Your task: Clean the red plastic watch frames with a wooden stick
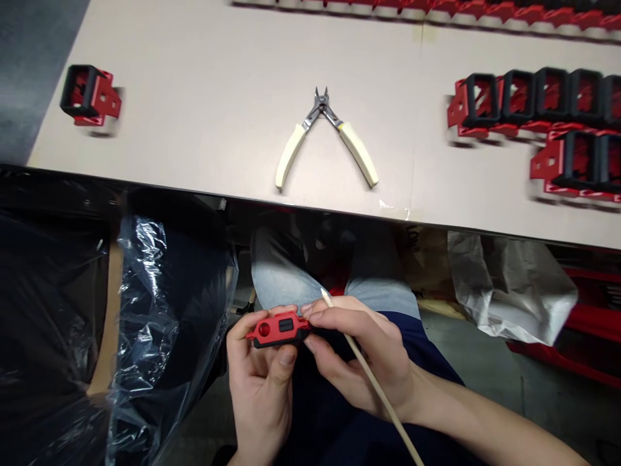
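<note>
On my feed the wearer's body comes through plainly: pale blue denim jeans (284,265) stretched over the knees, a dark navy top (427,343) falling across the lap, and a bare right forearm (490,414) running off the frame. The left hand (259,401) and right hand (361,356) are bare too.

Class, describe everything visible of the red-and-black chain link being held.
The red-and-black chain link is moulded plastic by its look, held roughly level. Its red face has a round hole at left and a dark rectangular window mid-way; a black edge runs beneath, and the left end narrows to a point. The left hand cradles it, thumb at the lower edge; right-hand fingertips touch its right end.
</note>
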### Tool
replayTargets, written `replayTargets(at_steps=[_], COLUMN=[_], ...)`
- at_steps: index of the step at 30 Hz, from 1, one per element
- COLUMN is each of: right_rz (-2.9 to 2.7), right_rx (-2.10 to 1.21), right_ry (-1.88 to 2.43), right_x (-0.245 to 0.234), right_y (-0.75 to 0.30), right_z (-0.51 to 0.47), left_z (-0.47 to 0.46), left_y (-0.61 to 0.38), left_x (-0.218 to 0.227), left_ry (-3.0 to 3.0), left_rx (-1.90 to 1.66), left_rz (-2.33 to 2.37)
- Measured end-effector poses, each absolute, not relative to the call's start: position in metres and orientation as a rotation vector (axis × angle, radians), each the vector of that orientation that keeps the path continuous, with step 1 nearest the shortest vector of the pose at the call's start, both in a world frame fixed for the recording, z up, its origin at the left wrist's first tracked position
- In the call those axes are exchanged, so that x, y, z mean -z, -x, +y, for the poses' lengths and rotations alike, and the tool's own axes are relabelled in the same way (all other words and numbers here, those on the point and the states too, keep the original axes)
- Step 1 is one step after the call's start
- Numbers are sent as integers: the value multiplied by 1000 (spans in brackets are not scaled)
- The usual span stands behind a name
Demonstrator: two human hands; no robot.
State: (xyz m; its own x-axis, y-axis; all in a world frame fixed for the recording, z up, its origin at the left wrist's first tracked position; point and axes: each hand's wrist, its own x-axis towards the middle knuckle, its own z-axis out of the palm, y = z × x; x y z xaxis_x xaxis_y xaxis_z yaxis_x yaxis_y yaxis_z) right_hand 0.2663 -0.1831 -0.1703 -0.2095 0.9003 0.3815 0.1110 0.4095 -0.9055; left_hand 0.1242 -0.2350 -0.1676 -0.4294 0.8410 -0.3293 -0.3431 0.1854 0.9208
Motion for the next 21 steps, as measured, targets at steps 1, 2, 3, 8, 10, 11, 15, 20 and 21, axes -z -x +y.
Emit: replayTargets(at_steps=[1,2,3,8,10,11,15,20,21], right_rz=[-1599,-1577,-1556,-1278,-1024,-895,-614,-822,-865], right_rx=[-964,-986,-1011,-1360,-1670,-1814,-2063,-1960,-1931], right_ry=[907,907,919,1087,1093,1078,1000,954,946], right_x=[171,171,171,170,171,171,174,175,175], right_y=[-267,-268,-268,-272,-274,-275,-277,-280,-280], right_z=[-183,-183,-183,-183,-182,-182,-179,-181,-182], left_z=[-236,-237,-239,-241,-239,-238,-233,-232,-232], left_y=[-124,-124,-123,-116,-112,-110,-106,-106,-106], left_x=[169,170,170,167,165,164,164,167,169], left_ry=[-544,-578,-616,-878,-961,-977,-884,-718,-695], left_rx=[-1454,-1444,-1441,-1391,-1336,-1314,-1291,-1320,-1322], left_rz=[1459,1483,1507,1552,1535,1534,1513,1481,1473])
